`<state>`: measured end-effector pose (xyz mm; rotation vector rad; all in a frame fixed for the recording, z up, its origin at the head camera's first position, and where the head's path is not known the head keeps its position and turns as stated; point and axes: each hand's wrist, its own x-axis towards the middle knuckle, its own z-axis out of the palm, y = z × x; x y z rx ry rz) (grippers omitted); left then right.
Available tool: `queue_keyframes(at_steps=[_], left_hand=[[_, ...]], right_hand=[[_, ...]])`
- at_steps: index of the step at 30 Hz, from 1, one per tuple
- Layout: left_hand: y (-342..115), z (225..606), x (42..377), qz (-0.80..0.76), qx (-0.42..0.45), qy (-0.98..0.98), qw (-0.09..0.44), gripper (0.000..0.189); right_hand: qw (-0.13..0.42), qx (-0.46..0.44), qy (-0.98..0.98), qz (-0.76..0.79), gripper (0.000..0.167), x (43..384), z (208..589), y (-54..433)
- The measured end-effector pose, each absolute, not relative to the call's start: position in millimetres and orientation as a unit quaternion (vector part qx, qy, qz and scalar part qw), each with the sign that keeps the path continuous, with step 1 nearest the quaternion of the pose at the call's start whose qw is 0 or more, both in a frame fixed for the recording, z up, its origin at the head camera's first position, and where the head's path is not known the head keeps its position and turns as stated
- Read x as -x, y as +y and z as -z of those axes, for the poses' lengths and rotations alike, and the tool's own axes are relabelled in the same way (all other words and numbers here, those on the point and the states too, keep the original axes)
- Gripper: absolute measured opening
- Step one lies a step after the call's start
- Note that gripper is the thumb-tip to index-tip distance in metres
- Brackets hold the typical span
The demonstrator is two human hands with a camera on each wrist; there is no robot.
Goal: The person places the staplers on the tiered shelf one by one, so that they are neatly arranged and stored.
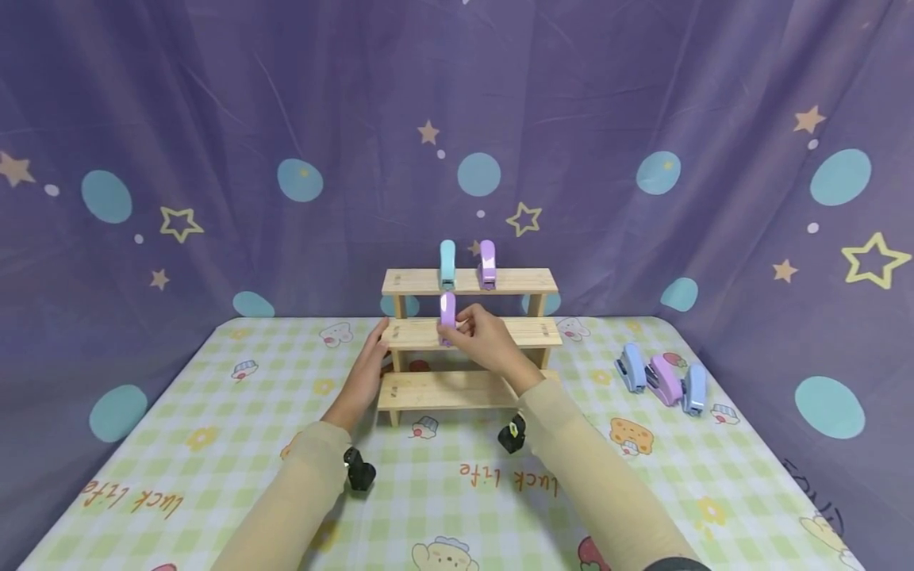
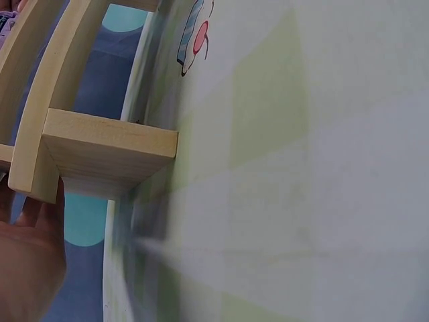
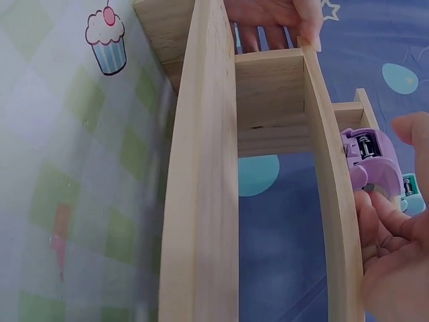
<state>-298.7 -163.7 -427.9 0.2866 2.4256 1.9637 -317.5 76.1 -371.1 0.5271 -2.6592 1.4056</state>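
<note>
A three-tier wooden shelf (image 1: 428, 388) stands on the table. My left hand (image 1: 368, 366) grips the left end of its middle board, and fingers show beneath that board in the right wrist view. On the middle board is an upright purple stapler (image 1: 447, 305). My right hand (image 1: 489, 339) pinches it low down, the thumb crossing its front in the head view; in the right wrist view, curled fingers (image 3: 385, 225) meet the stapler's end. Above, the top board carries a teal stapler (image 1: 447, 262) and another purple stapler (image 1: 488, 262), side by side.
Right of the shelf, a blue stapler (image 1: 631, 368), a purple stapler (image 1: 664, 381) and a second blue stapler (image 1: 694, 388) stand in a row on the checked tablecloth (image 1: 236, 444). A purple curtain (image 1: 357, 119) hangs behind the table.
</note>
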Motion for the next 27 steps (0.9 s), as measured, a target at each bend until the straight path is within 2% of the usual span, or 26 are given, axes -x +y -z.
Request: queue_keyframes(at_steps=[11,27], left_hand=[[-163,433,298,-0.615,-0.1,0.782,-0.028,0.057],[-162,433,297,-0.614,-0.096,0.783,-0.029,0.055]], right_hand=[[0.057,-0.187,-0.873,-0.447,0.033,316,374,83],[0.028,-0.228,-0.859,-0.457,0.034,304,370,100]])
